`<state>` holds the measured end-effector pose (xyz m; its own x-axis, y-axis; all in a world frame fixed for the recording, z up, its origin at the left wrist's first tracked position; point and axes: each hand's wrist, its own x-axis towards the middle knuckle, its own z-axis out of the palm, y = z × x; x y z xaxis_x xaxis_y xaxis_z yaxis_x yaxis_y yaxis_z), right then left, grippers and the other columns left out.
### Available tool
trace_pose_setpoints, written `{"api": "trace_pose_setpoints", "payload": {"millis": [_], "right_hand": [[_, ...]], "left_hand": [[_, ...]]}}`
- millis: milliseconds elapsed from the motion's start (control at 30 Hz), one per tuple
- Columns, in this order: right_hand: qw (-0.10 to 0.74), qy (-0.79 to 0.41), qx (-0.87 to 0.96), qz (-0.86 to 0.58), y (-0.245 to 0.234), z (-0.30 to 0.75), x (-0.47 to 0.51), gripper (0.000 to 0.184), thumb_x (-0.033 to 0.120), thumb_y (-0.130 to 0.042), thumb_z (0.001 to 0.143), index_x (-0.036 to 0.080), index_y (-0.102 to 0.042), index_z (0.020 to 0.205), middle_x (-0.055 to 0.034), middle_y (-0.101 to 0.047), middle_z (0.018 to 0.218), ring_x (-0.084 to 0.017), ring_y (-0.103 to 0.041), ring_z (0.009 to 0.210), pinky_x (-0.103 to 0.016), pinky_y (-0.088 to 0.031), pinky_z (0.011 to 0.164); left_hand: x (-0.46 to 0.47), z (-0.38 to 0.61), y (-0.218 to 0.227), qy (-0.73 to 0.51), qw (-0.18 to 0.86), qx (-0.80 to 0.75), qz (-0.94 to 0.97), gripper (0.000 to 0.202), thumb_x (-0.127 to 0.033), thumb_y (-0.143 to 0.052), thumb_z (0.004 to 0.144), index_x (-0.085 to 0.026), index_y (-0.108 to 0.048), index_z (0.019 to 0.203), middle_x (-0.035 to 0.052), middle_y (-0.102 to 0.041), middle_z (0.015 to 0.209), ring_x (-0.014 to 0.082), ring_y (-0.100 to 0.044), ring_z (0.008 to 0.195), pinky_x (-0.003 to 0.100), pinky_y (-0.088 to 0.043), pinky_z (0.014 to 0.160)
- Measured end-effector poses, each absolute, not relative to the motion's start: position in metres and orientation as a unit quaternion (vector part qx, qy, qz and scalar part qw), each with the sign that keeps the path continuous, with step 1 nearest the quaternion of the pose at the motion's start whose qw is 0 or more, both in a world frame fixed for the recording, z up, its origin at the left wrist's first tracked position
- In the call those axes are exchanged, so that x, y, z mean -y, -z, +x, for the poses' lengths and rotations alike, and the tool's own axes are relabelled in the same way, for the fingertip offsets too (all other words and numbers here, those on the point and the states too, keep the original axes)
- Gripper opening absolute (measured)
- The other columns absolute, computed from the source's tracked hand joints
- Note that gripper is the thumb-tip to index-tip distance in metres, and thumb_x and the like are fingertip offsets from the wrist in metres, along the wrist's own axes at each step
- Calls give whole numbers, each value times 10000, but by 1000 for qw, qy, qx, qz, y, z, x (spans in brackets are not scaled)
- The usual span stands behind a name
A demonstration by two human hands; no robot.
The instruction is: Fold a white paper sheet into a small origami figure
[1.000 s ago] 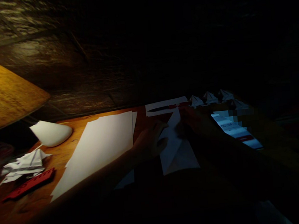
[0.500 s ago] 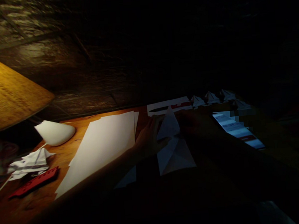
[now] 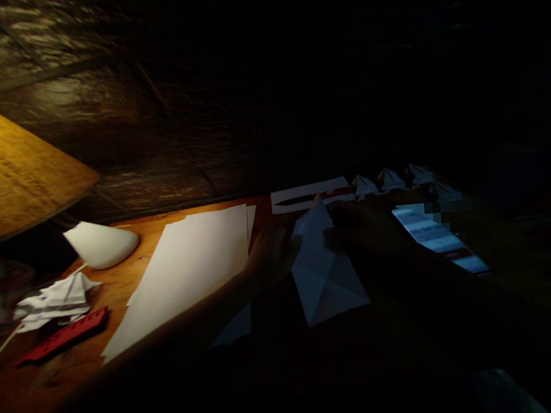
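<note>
A folded white paper sheet lies on the wooden table, its creases forming a long pointed shape. My left hand is at its left edge, with the fingertips reaching the paper. My right hand lies in deep shadow at the upper right of the sheet, its fingers over the paper near the top. Shadow hides the fingers of both hands, so I cannot tell how they grip. My forearms cover the table's near part.
Large white paper sheets lie left of my hands. Beyond them are a white sheet with a dark, red-marked tool, several small paper folds and a lit phone. Crumpled paper, a red strip and a lampshade are at left.
The folded paper has opened flatter and now shows its creases as one long shape. Its upper flap no longer stands up, and my left hand has drawn slightly left.
</note>
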<state>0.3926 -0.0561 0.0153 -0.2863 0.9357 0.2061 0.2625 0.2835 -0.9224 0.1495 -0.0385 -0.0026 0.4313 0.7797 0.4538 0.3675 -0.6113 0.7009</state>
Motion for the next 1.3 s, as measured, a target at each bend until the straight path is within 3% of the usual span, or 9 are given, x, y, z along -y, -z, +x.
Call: {"api": "trace_pose_setpoints", "payload": {"millis": [67,233,367,500,667,833,1067,1167,1300], "right_hand": [[394,-357,709,-463,-17,394,57,262,172,-699,811,223,-748,1063,-92,-777,1051,-271,-725,932,-440,-582,843],[374,-283,739,-484,-19,393,58,314,125,-669,819,204,-762,1108,-106,-791,1111,-281,-739,969,-452,-576,879],[367,-258,753,-481,-23,392,60,282,165,-689,852,202,-768,1120,-112,-797,1112,-276,-748,967,-437,-573,880],[327,-218,778,-491,-29,391,65,286,270,-707,889,212,-758,1165,-108,-792,1141,-274,-745,953,-413,-568,837],[289,-157,797,-507,-38,385,71,218,233,-694,886,158,-767,1077,-122,-794,1042,-255,-714,875,-369,-531,780],[290,-156,793,-513,-39,382,73,212,242,-672,890,184,-770,1069,-107,-792,1031,-237,-690,847,-344,-505,747],[287,-164,798,-504,-43,382,76,223,243,-643,888,172,-761,1063,-104,-780,996,-222,-678,839,-313,-479,722],[290,-171,807,-485,-43,381,78,258,219,-627,879,188,-760,1098,-91,-785,999,-215,-682,845,-308,-490,727],[357,-249,801,-412,-29,382,74,394,156,-576,846,245,-759,1184,-43,-795,1073,-204,-720,916,-313,-549,782]], "left_hand": [[35,147,6,-421,313,-377,764,236,-375,-669,900,-156,-711,977,96,-745,939,260,-699,907,412,-568,864],[28,145,11,-448,412,-354,710,480,-465,-743,821,-156,-652,1177,118,-764,1132,265,-731,995,377,-597,851],[27,146,9,-436,463,-360,683,414,-442,-779,799,-142,-705,1074,118,-789,1044,268,-752,936,393,-609,844],[26,147,8,-417,484,-381,668,347,-409,-807,788,-141,-746,999,103,-799,963,251,-753,858,382,-612,800],[26,149,7,-416,495,-401,649,375,-376,-859,728,-159,-757,1017,86,-803,981,242,-746,871,372,-602,814],[26,150,5,-427,517,-401,624,358,-375,-865,715,-160,-756,979,70,-792,914,227,-725,805,350,-588,749],[20,147,9,-457,543,-389,587,285,-387,-855,703,-157,-715,797,30,-719,720,191,-672,665,298,-516,628],[17,145,10,-474,551,-381,571,257,-361,-816,706,-174,-735,863,36,-749,805,212,-706,763,311,-532,682],[16,144,5,-471,565,-360,574,183,-289,-730,690,-202,-768,846,56,-779,944,249,-723,943,327,-545,753]]}}
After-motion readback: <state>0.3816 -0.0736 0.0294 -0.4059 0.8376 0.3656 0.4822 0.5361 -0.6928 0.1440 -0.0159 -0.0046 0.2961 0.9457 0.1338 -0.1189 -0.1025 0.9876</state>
